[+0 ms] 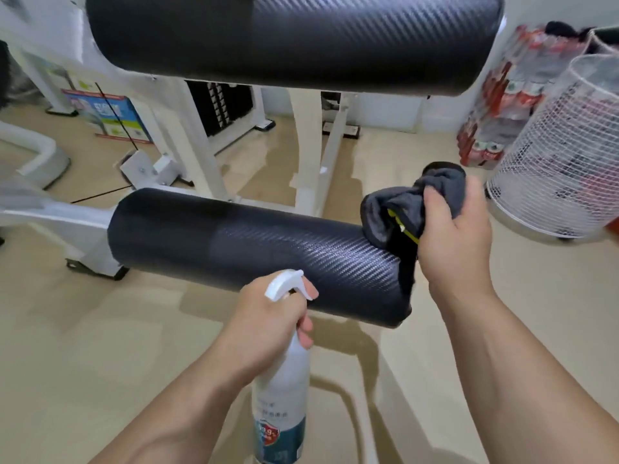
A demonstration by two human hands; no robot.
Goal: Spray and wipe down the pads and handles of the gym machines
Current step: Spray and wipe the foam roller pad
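Spray bottle [281, 390] nearest, left hand [268, 326] fingers clenched round neck, nozzle aimed at lower roller pad [254, 252]. Right hand [452, 242] grasps bunched cloth [402, 209] against pad's right end, ready to wipe. Upper pad [294, 38] beyond.

Upper roller pad [294, 38] above and behind lower roller pad [254, 259], wire basket [552, 182] to the right.

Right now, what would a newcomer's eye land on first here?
A black upper roller pad spans the top; a lower roller pad crosses the centre. The right hand holds a dark cloth against that lower pad's right end, while the left hand grips a white spray bottle in front of it.
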